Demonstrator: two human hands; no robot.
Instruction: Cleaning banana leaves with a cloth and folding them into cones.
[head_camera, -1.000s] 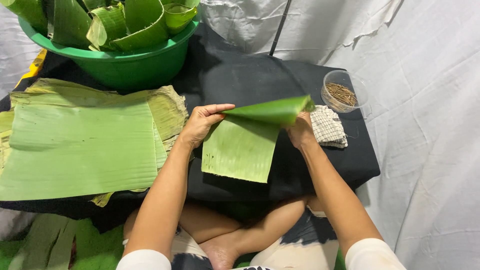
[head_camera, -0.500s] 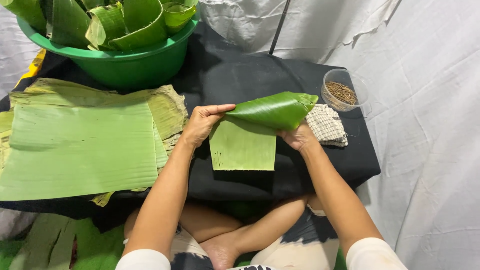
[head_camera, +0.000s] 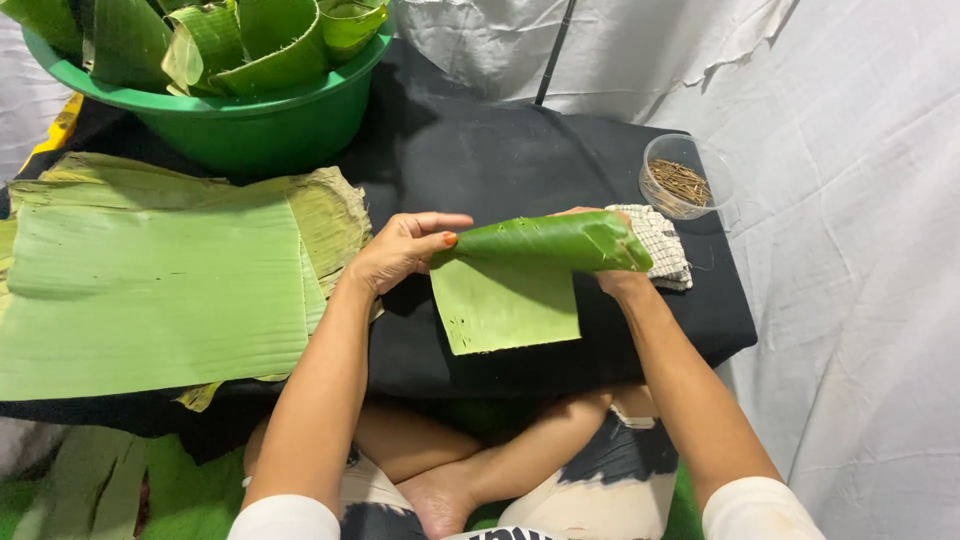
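Scene: A person is sitting cross-legged at a low bench (head_camera: 500, 150) draped in black cloth, seen from above through a head-worn camera.
Leaf in hand: A cut banana leaf piece (head_camera: 520, 270) is being held just above the middle of the bench, its upper part curling over into a roll while the pale lower flap is hanging flat toward the person.
Left hand: The left hand (head_camera: 400, 250) is pinching the roll's left end, its grip closing narrowly on the leaf with thumb and fingers.
Right hand: The right hand (head_camera: 615, 275) is sitting mostly hidden behind the roll's right end, its grip closing on the leaf there.
Leaf stack: A stack of large flat banana leaves (head_camera: 150, 290) is lying on the left part of the bench, just beside the left forearm.
Basin: A green basin (head_camera: 240, 125) is standing at the far left, holding folded leaf pieces.
Cloth: A checked cloth (head_camera: 660, 245) is lying just behind the right hand.
Container: A clear round container (head_camera: 688, 180) of thin brown sticks is standing near the far right corner.
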